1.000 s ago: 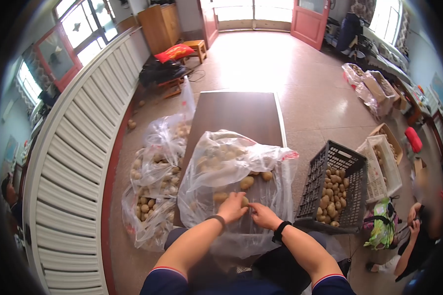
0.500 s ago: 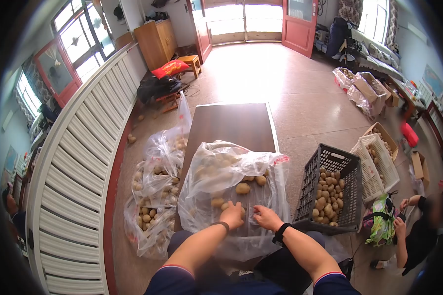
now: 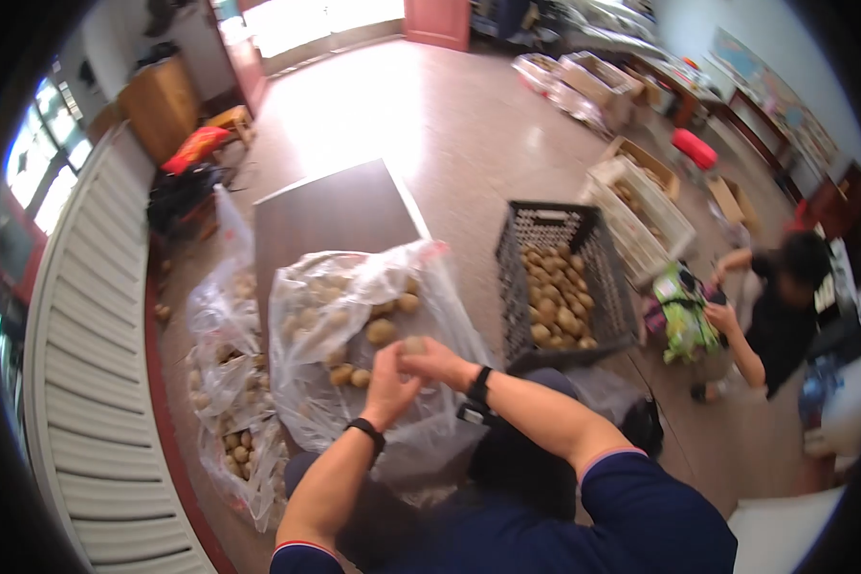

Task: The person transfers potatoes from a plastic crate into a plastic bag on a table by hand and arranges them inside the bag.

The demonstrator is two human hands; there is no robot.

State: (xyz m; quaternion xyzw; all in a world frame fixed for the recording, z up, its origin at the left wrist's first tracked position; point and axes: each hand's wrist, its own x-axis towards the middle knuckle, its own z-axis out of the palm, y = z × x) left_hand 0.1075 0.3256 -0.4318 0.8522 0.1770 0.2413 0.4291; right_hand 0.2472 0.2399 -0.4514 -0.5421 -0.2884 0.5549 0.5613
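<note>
My left hand (image 3: 390, 387) and my right hand (image 3: 434, 363) meet above a clear plastic bag (image 3: 440, 297) spread on a low dark table (image 3: 330, 212). At their fingertips is a potato (image 3: 413, 346), slightly blurred; the fingers of both hands close about it. Just beyond and left of the hands, several loose potatoes (image 3: 382, 332) lie on the bag, and more show through the plastic. A black band is on my left wrist, a black watch on my right.
A black crate (image 3: 509, 287) of potatoes stands right of the table, with a white crate (image 3: 674, 234) beyond it. Bagged potatoes (image 3: 239, 445) lie left, beside a white radiator (image 3: 96, 383). A person (image 3: 784, 316) at the right is by a green bag (image 3: 689, 320).
My hands were apart, the left over potatoes on the bag; now they are together and raised around one potato. The view has turned to the right.
</note>
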